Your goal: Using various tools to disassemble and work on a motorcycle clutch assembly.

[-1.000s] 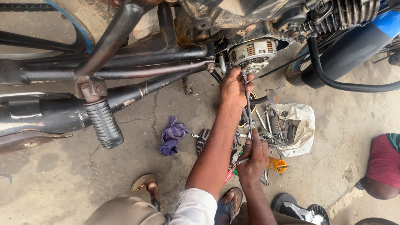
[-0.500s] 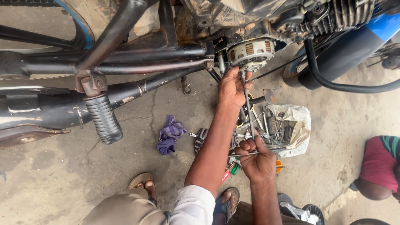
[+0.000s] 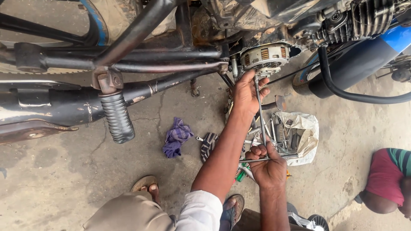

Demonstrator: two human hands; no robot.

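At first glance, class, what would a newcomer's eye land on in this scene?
Centre frame, the left hand steadies a long T-handle wrench against the round engine part of the motorcycle, while the right hand grips its crossbar. A purple rag lies on the concrete, and an open bag of tools sits to the right.
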